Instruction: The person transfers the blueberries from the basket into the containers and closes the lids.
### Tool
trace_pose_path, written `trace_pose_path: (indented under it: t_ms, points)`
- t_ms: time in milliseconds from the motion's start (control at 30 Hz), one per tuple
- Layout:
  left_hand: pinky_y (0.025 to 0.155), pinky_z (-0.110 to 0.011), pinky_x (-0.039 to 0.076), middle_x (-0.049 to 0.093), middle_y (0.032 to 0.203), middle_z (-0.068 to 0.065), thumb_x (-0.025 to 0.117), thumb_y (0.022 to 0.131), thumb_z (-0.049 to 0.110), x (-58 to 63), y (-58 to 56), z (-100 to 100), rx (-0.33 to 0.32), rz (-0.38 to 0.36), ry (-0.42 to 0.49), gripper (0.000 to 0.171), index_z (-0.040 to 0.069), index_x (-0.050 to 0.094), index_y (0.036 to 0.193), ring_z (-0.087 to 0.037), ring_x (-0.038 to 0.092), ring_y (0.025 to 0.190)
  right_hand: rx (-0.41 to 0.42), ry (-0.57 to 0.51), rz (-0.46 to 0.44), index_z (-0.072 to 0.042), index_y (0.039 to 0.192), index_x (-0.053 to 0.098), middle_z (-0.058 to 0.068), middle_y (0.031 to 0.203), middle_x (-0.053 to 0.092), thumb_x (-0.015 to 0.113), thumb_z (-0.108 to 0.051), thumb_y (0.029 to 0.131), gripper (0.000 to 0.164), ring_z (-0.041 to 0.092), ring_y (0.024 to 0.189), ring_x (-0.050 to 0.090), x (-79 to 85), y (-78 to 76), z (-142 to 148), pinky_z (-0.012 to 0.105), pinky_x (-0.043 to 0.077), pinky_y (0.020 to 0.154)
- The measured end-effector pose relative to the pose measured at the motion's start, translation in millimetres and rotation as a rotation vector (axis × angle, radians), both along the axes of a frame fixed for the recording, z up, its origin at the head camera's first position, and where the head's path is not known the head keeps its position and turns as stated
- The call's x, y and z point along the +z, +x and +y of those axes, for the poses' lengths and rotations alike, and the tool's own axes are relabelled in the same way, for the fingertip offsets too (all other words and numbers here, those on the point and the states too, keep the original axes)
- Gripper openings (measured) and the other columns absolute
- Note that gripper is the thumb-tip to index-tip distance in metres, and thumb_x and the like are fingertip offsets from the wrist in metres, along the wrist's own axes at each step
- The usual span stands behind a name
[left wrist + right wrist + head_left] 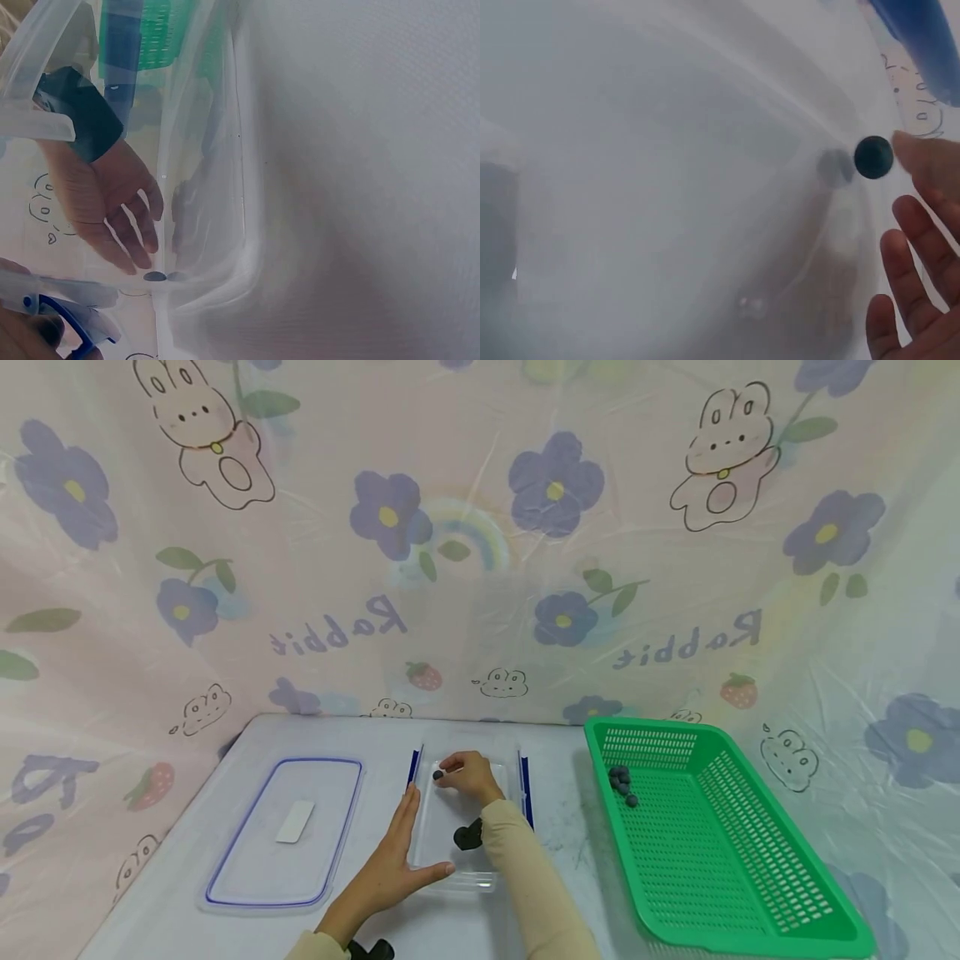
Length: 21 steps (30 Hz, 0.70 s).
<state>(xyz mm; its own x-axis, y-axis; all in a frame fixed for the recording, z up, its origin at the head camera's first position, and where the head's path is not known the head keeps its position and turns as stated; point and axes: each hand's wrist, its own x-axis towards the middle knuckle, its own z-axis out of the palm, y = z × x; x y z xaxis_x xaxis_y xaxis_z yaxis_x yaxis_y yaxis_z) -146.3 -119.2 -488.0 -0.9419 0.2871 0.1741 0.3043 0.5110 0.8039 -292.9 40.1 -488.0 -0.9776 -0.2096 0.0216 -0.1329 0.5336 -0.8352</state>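
Observation:
A single blueberry lies in the far left corner of a clear plastic box with blue side clips. My right hand reaches down inside the box. Its fingertips are right beside the berry; in the right wrist view the fingers are spread and the blueberry sits just off one fingertip. Through the clear wall, the left wrist view shows that hand with fairly straight fingers above the blueberry. My left hand rests along the box's left side, fingers straight and thumb stretched across the near part.
To the right stands a green slotted basket, with several blueberries near its left wall. A clear lid with a blue seal lies on the left of the white table, bearing a white label. A patterned curtain hangs behind.

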Motion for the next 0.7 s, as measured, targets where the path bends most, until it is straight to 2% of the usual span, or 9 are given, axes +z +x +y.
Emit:
trace_pose_path:
  t_ms: [167, 367, 700]
  points:
    - [0.109, -0.062, 0.02, -0.003, 0.162, -0.008, 0.078, 0.078, 0.047, 0.6, 0.3, 1, 0.002, 0.003, -0.003, 0.115, 0.014, 0.002, 0.157, -0.031, 0.004, 0.145, -0.022, -0.035, 0.053, 0.0, 0.098, 0.072, 0.009, 0.094, 0.069, 0.078, -0.01, 0.079, 0.022, 0.022, 0.086, 0.064, 2.9, -1.0, -1, 0.035, 0.053, 0.073]
    - [0.109, -0.062, 0.019, -0.003, 0.162, -0.009, 0.079, 0.079, 0.046, 1.2, 0.7, 1, 0.001, -0.001, -0.007, 0.115, 0.014, 0.001, 0.157, -0.032, 0.004, 0.145, -0.02, -0.067, 0.082, -0.003, 0.1, 0.072, 0.001, 0.089, 0.069, 0.076, -0.016, 0.082, 0.023, 0.016, 0.084, 0.062, 10.0, -6.0, -2, 0.033, 0.052, 0.073]
    - [0.109, -0.063, 0.018, -0.004, 0.162, -0.01, 0.079, 0.08, 0.043, 2.3, 0.7, 1, -0.002, -0.016, 0.003, 0.114, 0.013, 0.0, 0.157, -0.032, 0.003, 0.145, 0.066, -0.154, 0.081, 0.0, 0.105, 0.068, 0.001, 0.09, 0.066, 0.074, -0.014, 0.084, 0.026, 0.015, 0.085, 0.06, 37.1, -4.3, 4, 0.03, 0.05, 0.074]
